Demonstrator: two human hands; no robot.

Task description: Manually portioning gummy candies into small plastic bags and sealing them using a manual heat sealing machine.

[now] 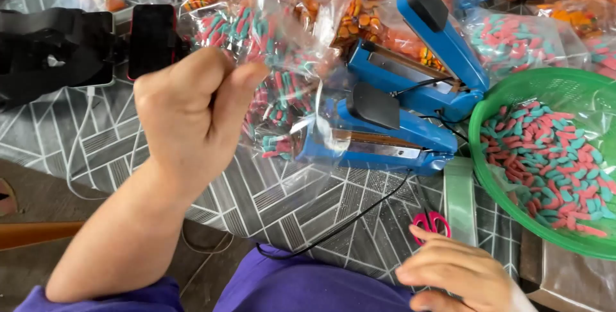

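We note left hand pinching the clear candy bag; right hand loosely curled, empty, by pink scissors; bag could slip, spilling candies

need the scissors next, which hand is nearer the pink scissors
Right. The right hand lies just below the pink scissors, its fingers touching or nearly touching the handles. The left hand is up and away to the left, pinching a clear candy bag.

Purple clothing, bare forearms, hands.
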